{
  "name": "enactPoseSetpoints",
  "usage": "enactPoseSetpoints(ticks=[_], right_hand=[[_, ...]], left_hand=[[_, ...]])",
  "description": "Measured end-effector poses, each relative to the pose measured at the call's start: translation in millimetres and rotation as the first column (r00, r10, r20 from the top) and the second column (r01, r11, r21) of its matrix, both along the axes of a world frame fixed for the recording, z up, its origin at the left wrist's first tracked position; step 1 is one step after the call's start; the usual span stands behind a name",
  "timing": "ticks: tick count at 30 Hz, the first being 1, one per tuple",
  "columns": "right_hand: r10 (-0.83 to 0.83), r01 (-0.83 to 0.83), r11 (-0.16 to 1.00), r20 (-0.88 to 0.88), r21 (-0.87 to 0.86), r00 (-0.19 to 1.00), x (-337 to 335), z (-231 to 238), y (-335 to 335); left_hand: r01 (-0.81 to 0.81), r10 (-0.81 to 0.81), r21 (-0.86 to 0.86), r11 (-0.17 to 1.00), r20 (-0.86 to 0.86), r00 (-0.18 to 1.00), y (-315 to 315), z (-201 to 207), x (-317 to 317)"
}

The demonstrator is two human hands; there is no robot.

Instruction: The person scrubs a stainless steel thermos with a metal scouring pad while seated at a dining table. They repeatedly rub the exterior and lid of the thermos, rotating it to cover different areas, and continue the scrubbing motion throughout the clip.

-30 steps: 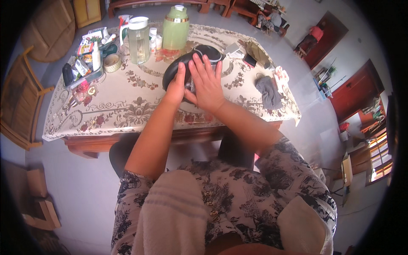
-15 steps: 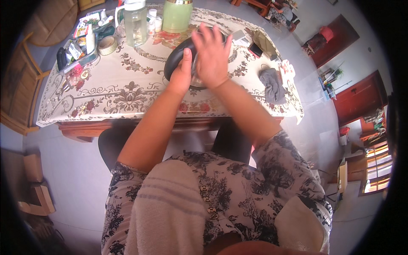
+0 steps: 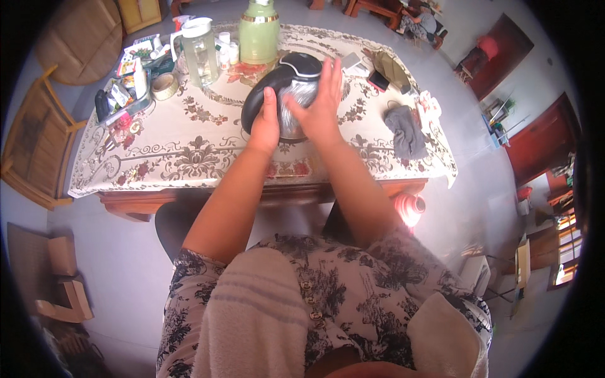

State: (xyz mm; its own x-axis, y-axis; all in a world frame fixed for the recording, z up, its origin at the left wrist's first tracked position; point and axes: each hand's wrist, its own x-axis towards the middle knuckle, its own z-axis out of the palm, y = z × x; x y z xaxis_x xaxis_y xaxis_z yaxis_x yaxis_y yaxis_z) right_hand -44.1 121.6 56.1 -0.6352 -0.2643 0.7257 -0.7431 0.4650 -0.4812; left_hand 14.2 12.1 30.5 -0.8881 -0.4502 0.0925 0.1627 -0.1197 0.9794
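Observation:
On the flowered tablecloth point(image 3: 189, 164) sits a rounded black helmet-like object point(image 3: 255, 101) with a shiny, silvery, film-like middle and a thin white edge line near its top. My left hand point(image 3: 267, 126) holds its left side, thumb pointing up and the other fingers hidden behind it. My right hand point(image 3: 320, 110) lies along the right side of the shiny part, with fingers stretched and the thumb spread across the surface.
Behind stand a green vacuum flask point(image 3: 258, 34), a clear water jug point(image 3: 200, 53) and a roll of tape point(image 3: 165, 87). A cluttered tray point(image 3: 129, 104) is at left. At right lie a phone point(image 3: 378, 80) and a grey cloth point(image 3: 406, 132). A person point(image 3: 419, 25) sits far off.
My right hand has moved down and right across the helmet-like object, uncovering its shiny middle. My left hand keeps its hold. The whole view has shifted slightly.

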Motion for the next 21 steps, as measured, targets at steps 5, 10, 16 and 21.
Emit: enactPoseSetpoints(ticks=[5,10,16,21], right_hand=[[0.039,-0.022,0.986,0.100,-0.168,0.994,9,-41,-3],[0.258,-0.173,0.952,0.354,-0.252,0.899,16,-52,30],[-0.157,0.216,0.972,0.434,-0.090,0.887,-58,-75,104],[0.063,0.116,0.834,0.303,-0.539,0.951,-58,-44,74]], left_hand=[[0.019,-0.022,0.043,0.999,0.085,0.996,1,1,-1],[-0.020,0.019,-0.044,0.999,-0.016,1.000,-2,-3,-4],[0.051,-0.047,0.029,0.998,-0.113,0.992,-12,-17,-15],[0.055,-0.048,0.045,0.997,-0.153,0.987,-3,-2,-11]])
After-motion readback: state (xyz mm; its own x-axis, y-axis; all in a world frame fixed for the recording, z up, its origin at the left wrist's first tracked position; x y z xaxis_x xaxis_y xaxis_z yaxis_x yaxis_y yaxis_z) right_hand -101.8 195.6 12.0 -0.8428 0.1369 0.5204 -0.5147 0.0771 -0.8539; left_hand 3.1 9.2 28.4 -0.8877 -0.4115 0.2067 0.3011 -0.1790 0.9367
